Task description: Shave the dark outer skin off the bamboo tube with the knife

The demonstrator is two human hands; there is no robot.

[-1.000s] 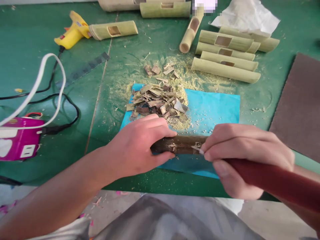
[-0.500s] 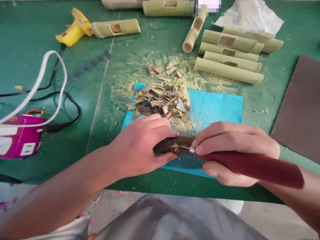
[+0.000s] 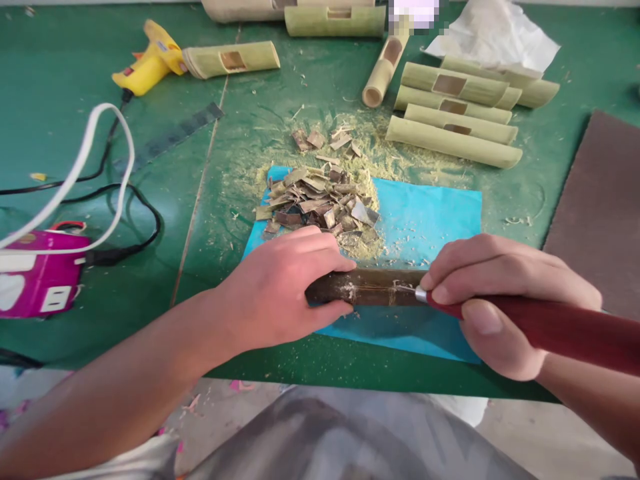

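Note:
A dark brown bamboo tube [image 3: 375, 287] lies crosswise over a blue sheet [image 3: 435, 213] near the front of the table, with a scored line and pale scratched spots on its top. My left hand [image 3: 295, 287] is closed round the tube's left end, thumb on the near side. In my right hand [image 3: 500, 293] is a carving tool with a dark red handle [image 3: 575, 327] and a silver collar; its thin metal tip touches the tube near the right scratched spot. The tube's right end is hidden behind my right fingers.
Wood chips [image 3: 320, 200] and sawdust lie behind the tube. Cut bamboo pieces [image 3: 455, 140] rest at the back right, a yellow glue gun [image 3: 155, 57] at the back left. A purple power box [image 3: 45, 273] with cables is at left, a brown mat [image 3: 600, 213] at right.
My right hand has moved right with the tool, uncovering more of the tube and a second scratched spot. My left hand has hardly moved.

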